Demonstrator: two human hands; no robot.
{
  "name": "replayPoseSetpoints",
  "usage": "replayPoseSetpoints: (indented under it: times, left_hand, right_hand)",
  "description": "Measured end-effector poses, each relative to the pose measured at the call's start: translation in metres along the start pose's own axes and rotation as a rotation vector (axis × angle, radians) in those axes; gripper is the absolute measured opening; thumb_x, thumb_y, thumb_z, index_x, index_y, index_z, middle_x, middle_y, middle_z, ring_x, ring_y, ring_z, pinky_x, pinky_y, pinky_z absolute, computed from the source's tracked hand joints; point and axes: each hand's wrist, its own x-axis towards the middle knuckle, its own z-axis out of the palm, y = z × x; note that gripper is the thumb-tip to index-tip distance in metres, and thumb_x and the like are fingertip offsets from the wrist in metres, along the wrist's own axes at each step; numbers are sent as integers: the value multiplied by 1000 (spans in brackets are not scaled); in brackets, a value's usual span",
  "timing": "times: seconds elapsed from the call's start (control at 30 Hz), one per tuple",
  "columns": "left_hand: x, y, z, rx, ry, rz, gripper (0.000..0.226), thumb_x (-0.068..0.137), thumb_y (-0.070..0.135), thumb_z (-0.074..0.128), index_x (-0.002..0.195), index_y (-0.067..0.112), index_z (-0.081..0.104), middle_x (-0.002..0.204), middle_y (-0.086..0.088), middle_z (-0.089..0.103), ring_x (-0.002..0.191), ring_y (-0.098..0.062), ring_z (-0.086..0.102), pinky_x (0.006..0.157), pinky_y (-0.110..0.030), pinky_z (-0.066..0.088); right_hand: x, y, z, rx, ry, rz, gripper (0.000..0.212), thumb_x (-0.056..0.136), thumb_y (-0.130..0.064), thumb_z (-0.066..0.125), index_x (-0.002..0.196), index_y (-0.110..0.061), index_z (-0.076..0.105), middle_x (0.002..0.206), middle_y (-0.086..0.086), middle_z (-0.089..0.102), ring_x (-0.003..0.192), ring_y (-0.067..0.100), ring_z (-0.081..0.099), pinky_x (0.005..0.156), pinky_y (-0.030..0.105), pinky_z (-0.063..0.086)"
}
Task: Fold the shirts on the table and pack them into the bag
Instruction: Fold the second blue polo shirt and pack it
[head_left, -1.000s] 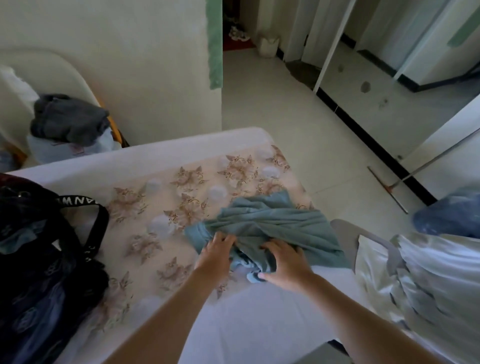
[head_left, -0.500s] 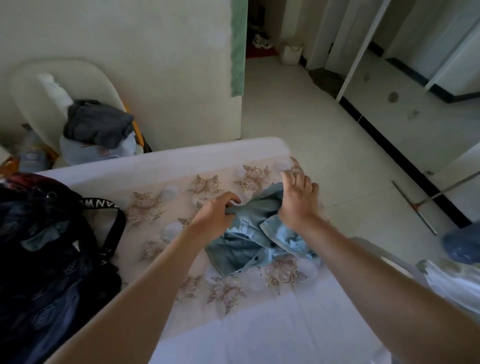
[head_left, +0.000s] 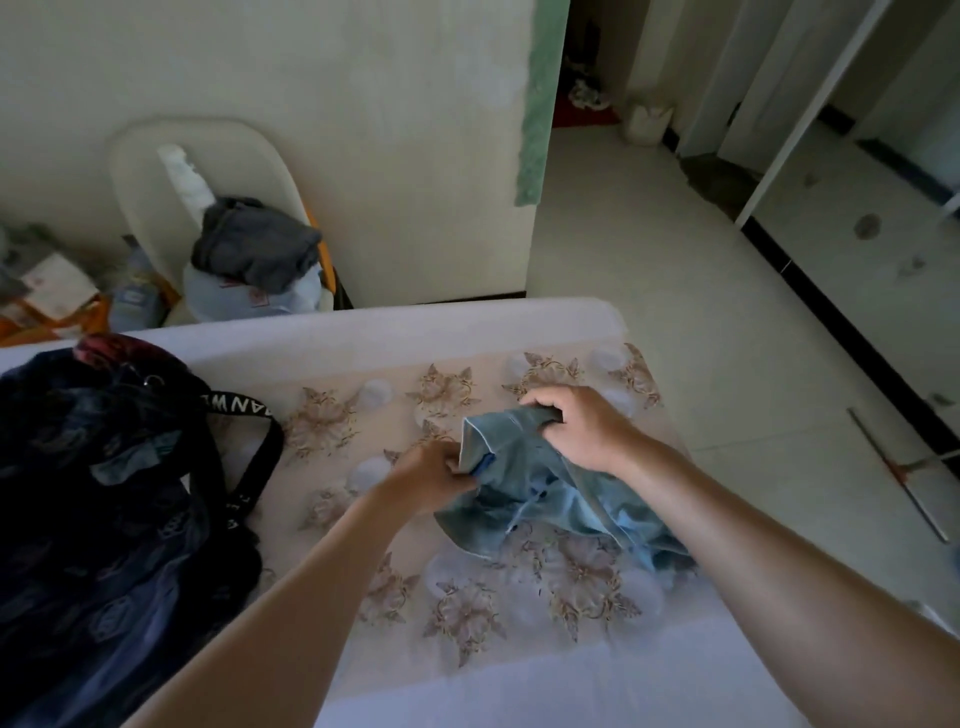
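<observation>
The light blue shirt (head_left: 550, 499) lies crumpled on the right part of the worktop (head_left: 363, 340), its far edge lifted off the flowered cloth (head_left: 467, 618). The left grip (head_left: 431, 478) pinches the shirt's left edge by a small blue tag (head_left: 484, 462); the right grip (head_left: 582, 431) is curled round the raised far edge. The dark bag (head_left: 104, 493) sits at the worktop's left, apart from the shirt. Beyond the far edge, a grey garment (head_left: 254, 244) is heaped on a white chair (head_left: 156, 150).
</observation>
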Motion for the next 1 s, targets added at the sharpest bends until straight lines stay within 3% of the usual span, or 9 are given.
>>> replayPoseSetpoints:
  times: [0.07,0.17,0.33,0.5,0.6,0.7,0.83,0.9,1.0]
  left_hand:
    - [-5,12,-9,-116,107,43,13,87,37,63,93,26,60,84,-2,63,87,-30,65,69,-33,51]
    - [-25,29,-44,-266,304,113,8,98,28,52,96,26,59,86,-3,66,81,-29,65,65,-33,49]
    - [-87,56,-125,23,576,243,13,105,29,37,106,22,48,86,-14,65,75,-35,62,62,-43,51]
    - [-154,74,-202,130,722,214,10,100,11,41,109,8,45,96,-21,66,84,-38,66,62,-36,45]
    - [-193,83,-243,-572,603,284,18,101,7,40,112,6,54,87,-15,66,58,-30,69,50,-33,57]
    - [-239,83,-273,-1001,466,483,39,96,-13,42,126,5,59,96,-15,67,70,-18,71,69,-25,60]
    - [-284,72,-300,-544,665,719,70,75,-10,69,140,9,48,114,-6,63,108,-20,61,97,-26,47]
    - [-309,77,-306,-298,856,704,67,77,-6,68,139,14,52,118,0,62,110,-16,60,93,-19,43]
    - [-347,85,-316,-222,1140,674,41,82,0,63,116,22,68,108,9,65,95,-8,59,75,-8,40]
  right_hand:
    - [0,-15,-17,-26,43,-2,34,81,2,63,96,-28,69,93,-15,69,88,8,63,80,31,52]
    - [-8,-44,-44,-163,200,-20,16,86,-20,72,97,-28,64,95,-18,62,88,8,58,69,10,36]
    - [-25,-111,-80,-145,340,-50,20,89,-40,66,81,-33,49,78,-12,60,73,14,58,59,30,40]
    - [-41,-197,-107,-393,456,-155,18,92,-29,63,81,-24,49,75,-11,51,73,20,58,54,28,33]
    - [-55,-241,-121,-435,494,-164,17,89,-37,65,97,-24,57,87,-7,62,81,20,61,64,34,47]
    - [-73,-280,-133,-348,534,-149,29,81,-56,68,96,-34,56,88,-15,64,81,10,61,64,30,46]
    - [-97,-325,-147,-45,497,-229,33,78,-55,75,106,-41,67,102,-20,70,93,0,65,80,30,52]
    - [-106,-345,-152,30,493,-255,18,86,-46,74,97,-31,73,93,-11,74,86,6,70,75,28,52]
    - [-115,-367,-156,105,550,-285,43,89,-46,70,92,-3,72,91,18,73,87,34,70,68,38,52]
